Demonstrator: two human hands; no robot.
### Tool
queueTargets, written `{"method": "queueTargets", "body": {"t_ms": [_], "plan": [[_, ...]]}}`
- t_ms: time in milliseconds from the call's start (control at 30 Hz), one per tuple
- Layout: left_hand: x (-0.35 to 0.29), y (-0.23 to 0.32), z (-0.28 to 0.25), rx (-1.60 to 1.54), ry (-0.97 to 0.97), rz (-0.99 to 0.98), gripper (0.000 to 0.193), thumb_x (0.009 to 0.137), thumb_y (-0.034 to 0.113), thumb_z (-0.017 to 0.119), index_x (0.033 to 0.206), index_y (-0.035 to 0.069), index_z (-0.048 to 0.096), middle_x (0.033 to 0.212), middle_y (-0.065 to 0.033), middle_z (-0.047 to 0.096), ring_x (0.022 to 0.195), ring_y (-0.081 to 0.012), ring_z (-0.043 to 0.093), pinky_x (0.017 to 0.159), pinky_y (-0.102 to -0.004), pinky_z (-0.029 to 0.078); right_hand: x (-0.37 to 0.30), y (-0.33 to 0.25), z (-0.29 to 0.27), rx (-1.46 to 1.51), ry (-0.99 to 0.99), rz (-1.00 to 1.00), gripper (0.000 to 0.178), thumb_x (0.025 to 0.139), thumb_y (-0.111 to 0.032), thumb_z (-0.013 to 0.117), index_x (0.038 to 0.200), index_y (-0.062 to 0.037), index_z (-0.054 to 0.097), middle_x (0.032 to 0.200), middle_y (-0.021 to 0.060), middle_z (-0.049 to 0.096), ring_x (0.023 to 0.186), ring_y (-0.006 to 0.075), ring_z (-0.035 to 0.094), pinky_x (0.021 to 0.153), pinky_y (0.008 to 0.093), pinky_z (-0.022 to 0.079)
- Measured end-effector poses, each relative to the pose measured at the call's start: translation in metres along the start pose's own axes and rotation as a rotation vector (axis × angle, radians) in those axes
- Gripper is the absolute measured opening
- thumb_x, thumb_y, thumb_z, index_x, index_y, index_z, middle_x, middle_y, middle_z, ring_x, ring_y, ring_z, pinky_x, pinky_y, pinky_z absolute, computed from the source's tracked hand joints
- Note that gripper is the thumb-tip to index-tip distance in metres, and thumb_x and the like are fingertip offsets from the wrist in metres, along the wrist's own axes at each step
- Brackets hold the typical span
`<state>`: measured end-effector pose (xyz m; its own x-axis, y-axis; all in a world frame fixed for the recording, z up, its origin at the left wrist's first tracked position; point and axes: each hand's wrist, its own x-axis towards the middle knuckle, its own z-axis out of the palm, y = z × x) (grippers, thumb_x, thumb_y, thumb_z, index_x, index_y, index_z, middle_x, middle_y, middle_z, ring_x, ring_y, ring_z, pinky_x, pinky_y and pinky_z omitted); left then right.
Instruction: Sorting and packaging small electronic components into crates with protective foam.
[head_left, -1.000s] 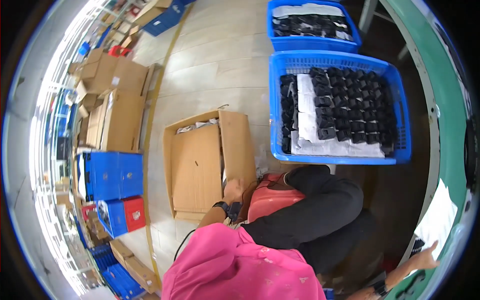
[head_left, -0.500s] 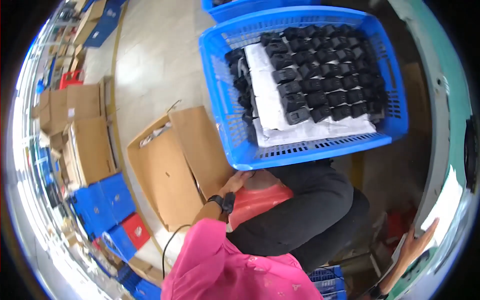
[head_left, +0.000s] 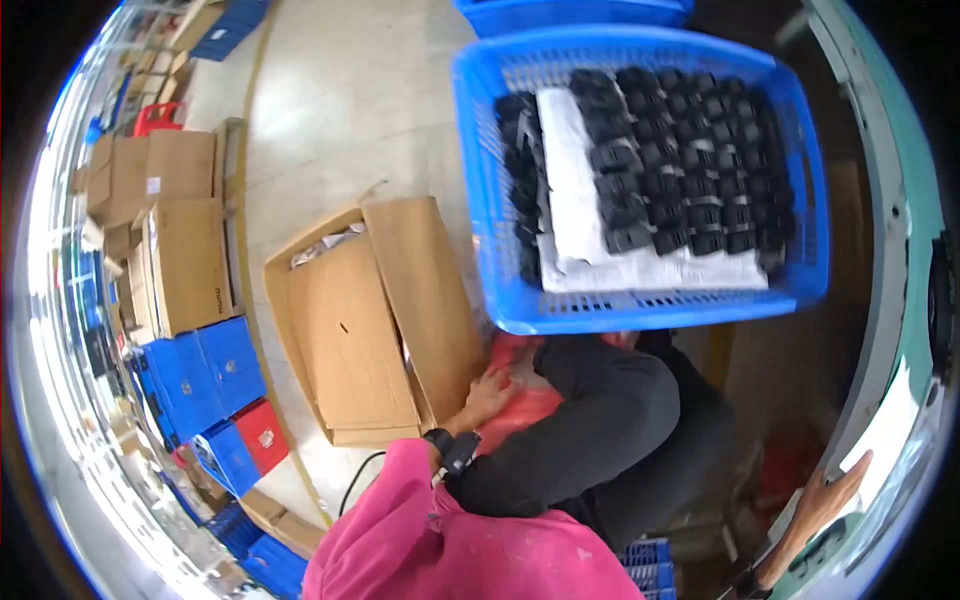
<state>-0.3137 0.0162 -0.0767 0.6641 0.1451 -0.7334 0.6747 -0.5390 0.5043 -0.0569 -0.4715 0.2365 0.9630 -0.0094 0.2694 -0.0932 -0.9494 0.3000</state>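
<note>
My left hand (head_left: pixel 486 394) rests on a red plastic surface (head_left: pixel 530 400) beside my bent leg, below the blue basket; its fingers look partly spread and I see nothing held in them. The blue basket (head_left: pixel 640 325) has slotted walls and holds rows of small black moulded parts (head_left: pixel 680 165) on white paper sheets (head_left: pixel 573 190). Far to the right, my right hand (head_left: pixel 832 492) lies at the edge of the green-topped table (head_left: pixel 885 150), next to a bright white patch, with its fingers stretched out.
An open cardboard box (head_left: pixel 345 340) stands on the floor left of my left hand. Further left are stacked cartons (head_left: pixel 185 265), blue bins (head_left: pixel 205 375) and a red bin (head_left: pixel 262 438). Another blue basket (head_left: pixel 575 14) sits beyond the first one.
My left hand has come away from the basket's near edge and moved down onto the red surface. The basket appears further right in view. My right hand stays at the table edge.
</note>
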Motion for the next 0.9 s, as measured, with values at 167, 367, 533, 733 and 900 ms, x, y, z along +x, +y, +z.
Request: {"method": "queueTargets", "body": {"t_ms": [167,367,533,733,900], "plan": [[0.016,-0.045,-0.017,0.517,0.547,-0.097,0.038,0.088,0.040,0.053,0.110,0.009,0.058,0.113,-0.0146,0.057,0.113,-0.0333,0.051,0.096,-0.0512,0.036,-0.007,0.006,0.020,-0.006,0.059,-0.143,0.072,0.084,-0.004,0.064,0.147,-0.0030,0.029,0.148,0.0207,0.035,0.137,0.0349,0.034,0.111,0.0454,0.029],[0.018,-0.072,-0.120,-0.037,1.151,-0.551,0.035,0.094,0.032,0.044,0.100,0.001,0.060,0.108,-0.0257,0.060,0.098,-0.0436,0.057,0.082,-0.0521,0.044,-0.010,-0.006,-0.017,-0.042,-0.020,-0.139,0.080,0.076,-0.039,0.075,0.130,0.0117,0.043,0.127,0.0327,0.048,0.117,0.0483,0.047,0.099,0.0533,0.039],[0.004,-0.175,-0.062,-0.239,0.893,-0.616,0.037,0.096,0.030,0.042,0.115,0.000,0.055,0.099,-0.0272,0.063,0.092,-0.0468,0.059,0.078,-0.0525,0.046,0.004,-0.014,-0.006,-0.018,-0.125,-0.152,0.085,0.074,-0.036,0.075,0.133,0.0129,0.038,0.128,0.0326,0.047,0.119,0.0484,0.045,0.100,0.0561,0.037],[0.005,-0.115,-0.077,-0.353,0.920,-0.692,0.051,0.087,0.020,0.050,0.135,0.005,0.043,0.104,-0.0299,0.061,0.091,-0.0447,0.062,0.078,-0.0539,0.048,0.002,0.048,0.019,-0.433,0.146,-0.391,0.081,0.086,-0.053,0.057,0.135,0.0085,0.040,0.125,0.0278,0.051,0.115,0.0396,0.052,0.096,0.0465,0.043],[-0.013,-0.106,-0.113,-0.153,0.873,-0.709,0.066,0.082,0.018,0.056,0.143,0.009,0.034,0.109,-0.0290,0.059,0.094,-0.0453,0.061,0.078,-0.0532,0.050,0.004,0.010,0.001,-0.320,0.065,-0.204,0.067,0.091,-0.049,0.051,0.130,0.0057,0.048,0.118,0.0238,0.058,0.106,0.0379,0.058,0.094,0.0461,0.044]]}}
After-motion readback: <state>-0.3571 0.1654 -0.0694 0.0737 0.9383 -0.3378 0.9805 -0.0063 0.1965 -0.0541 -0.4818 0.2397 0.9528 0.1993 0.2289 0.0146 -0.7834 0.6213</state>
